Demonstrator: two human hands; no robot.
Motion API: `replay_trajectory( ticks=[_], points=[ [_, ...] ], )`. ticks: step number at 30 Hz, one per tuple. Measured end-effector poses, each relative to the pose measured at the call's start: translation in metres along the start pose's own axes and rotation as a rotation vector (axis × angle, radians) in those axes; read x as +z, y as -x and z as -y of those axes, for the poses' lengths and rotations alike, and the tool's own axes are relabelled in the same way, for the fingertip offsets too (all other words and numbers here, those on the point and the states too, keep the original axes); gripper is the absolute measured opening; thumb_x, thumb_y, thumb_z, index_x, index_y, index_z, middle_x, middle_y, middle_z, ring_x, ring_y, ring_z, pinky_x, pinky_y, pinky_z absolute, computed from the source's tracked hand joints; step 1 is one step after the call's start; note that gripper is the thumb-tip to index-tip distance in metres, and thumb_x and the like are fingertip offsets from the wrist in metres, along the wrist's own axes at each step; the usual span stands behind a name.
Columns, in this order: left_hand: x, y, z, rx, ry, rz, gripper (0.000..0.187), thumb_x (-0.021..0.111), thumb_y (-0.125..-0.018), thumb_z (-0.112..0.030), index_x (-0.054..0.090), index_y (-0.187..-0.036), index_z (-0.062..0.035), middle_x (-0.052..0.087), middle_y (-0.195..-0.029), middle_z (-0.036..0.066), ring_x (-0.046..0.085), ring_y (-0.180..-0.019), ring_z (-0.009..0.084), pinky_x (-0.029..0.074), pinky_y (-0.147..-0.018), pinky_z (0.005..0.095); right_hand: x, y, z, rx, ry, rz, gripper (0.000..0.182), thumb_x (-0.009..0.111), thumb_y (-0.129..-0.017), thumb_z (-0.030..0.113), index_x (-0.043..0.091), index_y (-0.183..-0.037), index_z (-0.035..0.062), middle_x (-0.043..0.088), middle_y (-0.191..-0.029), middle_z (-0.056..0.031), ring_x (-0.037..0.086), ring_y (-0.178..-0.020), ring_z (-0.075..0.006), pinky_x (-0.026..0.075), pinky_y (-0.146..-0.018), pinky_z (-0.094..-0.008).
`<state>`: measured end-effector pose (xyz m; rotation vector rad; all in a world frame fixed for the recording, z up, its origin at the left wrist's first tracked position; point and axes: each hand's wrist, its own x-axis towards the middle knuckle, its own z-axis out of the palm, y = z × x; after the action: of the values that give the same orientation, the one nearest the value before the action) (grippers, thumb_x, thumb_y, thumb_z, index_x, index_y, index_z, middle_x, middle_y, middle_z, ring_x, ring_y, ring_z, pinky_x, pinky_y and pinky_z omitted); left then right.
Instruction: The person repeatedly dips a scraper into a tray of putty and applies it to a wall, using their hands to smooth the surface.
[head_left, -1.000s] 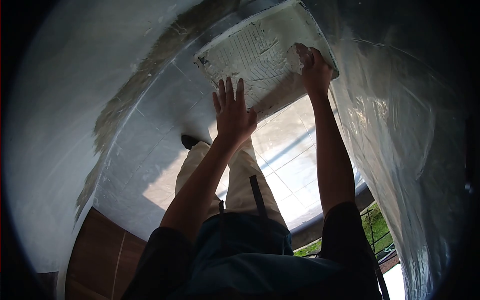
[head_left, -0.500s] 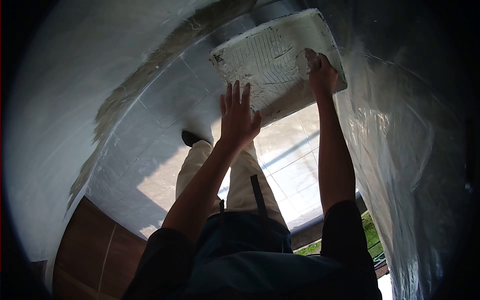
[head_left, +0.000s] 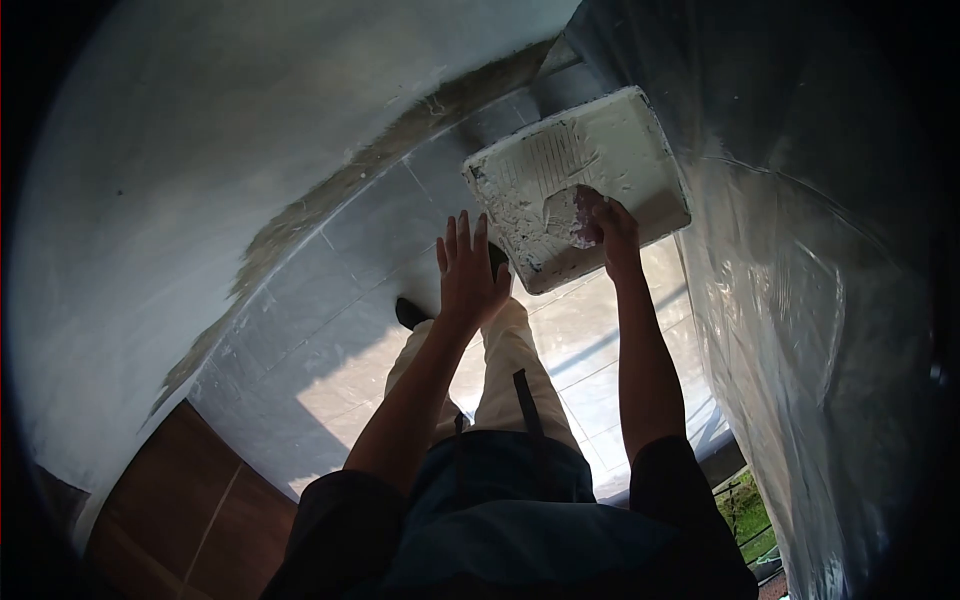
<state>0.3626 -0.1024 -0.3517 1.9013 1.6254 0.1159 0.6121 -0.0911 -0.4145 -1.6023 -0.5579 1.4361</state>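
Note:
A ribbed paint tray (head_left: pixel 640 140), smeared with thick white paste (head_left: pixel 525 215), is tilted in front of me. My right hand (head_left: pixel 620 238) grips a flat, rounded scraper (head_left: pixel 570 212) coated in the same paste. The scraper's blade lies over the ribbed part of the tray, towards its near side. Beside the tray's left edge, my left hand (head_left: pixel 467 278) is open, fingers stretched out and pointing up, its fingertips right at the rim in this view. What holds the tray up is hidden beneath it.
A pale wall (head_left: pixel 250 150) with a rough grey-brown band (head_left: pixel 300 215) at its foot curves along the left. Clear plastic sheeting (head_left: pixel 780 330) hangs on the right. Below are grey floor tiles (head_left: pixel 330 290), partly sunlit, a brown panel (head_left: pixel 210 490) and grass (head_left: pixel 748 510).
My right hand has drawn the scraper left and towards me across the tray. The tray sits lower and further right in view, and the camera view has shifted. My left hand stays spread.

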Motion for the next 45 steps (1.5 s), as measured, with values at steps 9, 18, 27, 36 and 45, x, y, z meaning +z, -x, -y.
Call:
replay_trajectory(
  ticks=[9,18,27,36,45],
  points=[
    [-0.116,0.011,0.013,-0.118,-0.006,-0.282,0.079,0.060,-0.077,-0.019,0.020,-0.143,-0.0034,0.015,-0.147,0.025,0.010,-0.138,0.0419,0.011,-0.110,0.0551,0.125,0.024,0.109,-0.008,-0.542,0.340,0.021,0.057,-0.089,0.005,0.053,-0.109,0.0044,0.060,-0.102,-0.0054,0.061,-0.090,-0.0158,0.055,-0.077,-0.0329],
    [-0.258,0.039,0.033,-0.115,0.007,-0.678,0.080,0.060,-0.075,-0.013,0.019,-0.143,-0.0018,0.009,-0.148,0.026,0.008,-0.139,0.0415,0.011,-0.110,0.0548,0.264,0.094,0.257,-0.179,-0.573,0.686,0.035,0.055,-0.087,-0.001,0.045,-0.121,-0.0016,0.056,-0.116,-0.0132,0.058,-0.105,-0.0232,0.051,-0.090,-0.0376],
    [-0.353,0.060,0.029,0.122,-0.077,-1.037,0.073,0.056,-0.072,-0.008,0.027,-0.139,-0.0008,0.010,-0.148,0.027,0.009,-0.138,0.0428,0.008,-0.111,0.0548,0.337,0.163,0.332,-0.465,-0.590,0.775,0.028,0.052,-0.090,0.002,0.048,-0.118,-0.0007,0.059,-0.113,-0.0106,0.059,-0.104,-0.0202,0.049,-0.093,-0.0347],
    [-0.424,0.064,0.042,0.288,-0.317,-1.105,0.072,0.054,-0.073,-0.011,0.026,-0.139,0.0022,0.016,-0.147,0.029,0.012,-0.139,0.0416,0.006,-0.110,0.0571,0.391,0.233,0.360,-1.141,-0.287,0.295,0.027,0.048,-0.094,0.003,0.049,-0.119,-0.0064,0.060,-0.105,-0.0112,0.055,-0.089,-0.0073,0.046,-0.080,-0.0238],
    [-0.455,0.069,0.079,0.361,-0.514,-1.051,0.065,0.049,-0.076,-0.010,0.033,-0.138,0.0003,0.026,-0.146,0.025,0.022,-0.138,0.0354,0.013,-0.110,0.0556,0.430,0.226,0.352,-1.790,0.221,-0.243,0.046,0.043,-0.080,-0.014,0.051,-0.124,-0.0019,0.054,-0.127,-0.0186,0.049,-0.121,-0.0345,0.044,-0.097,-0.0412]
  ],
)
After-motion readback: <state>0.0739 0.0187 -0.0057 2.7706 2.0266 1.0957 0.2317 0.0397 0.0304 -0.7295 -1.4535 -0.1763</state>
